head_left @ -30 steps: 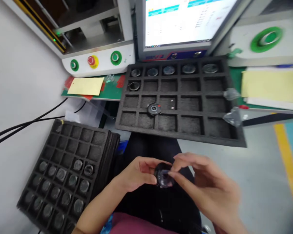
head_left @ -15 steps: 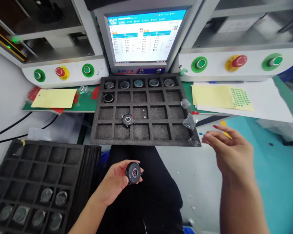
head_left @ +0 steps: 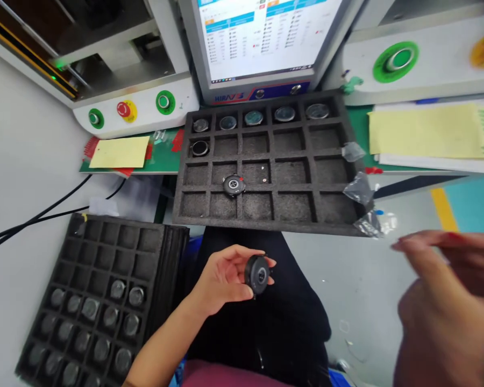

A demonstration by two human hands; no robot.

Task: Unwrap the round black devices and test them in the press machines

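My left hand (head_left: 226, 279) holds a round black smartwatch body (head_left: 258, 275) by its edge above my lap, the sensor back facing up. Out to the right is my right hand (head_left: 447, 285), blurred, its thumb and forefinger tips close together; anything between them is too small to make out. Those fingertips are near clear film scraps (head_left: 369, 223) at the foam tray's front right corner. On the dark foam tray (head_left: 274, 223), another watch body (head_left: 234, 185) rests back up across a divider, a red speck at its rim. Several watches (head_left: 254, 117) fill the back row, and one more (head_left: 200, 148) sits in front of them.
At lower left, a stack of foam trays (head_left: 155, 258) carries several film-covered watches (head_left: 91, 309). Behind the tray are a monitor (head_left: 262, 48) and button panels (head_left: 145, 105). Yellow sheets (head_left: 119, 152) lie on the green bench, left and right. Black cables (head_left: 60, 212) hang at left.
The view has shifted, so the tray and benches appear larger and displaced. My right hand has moved right and closer to the camera. My left hand still holds the same smartwatch body.
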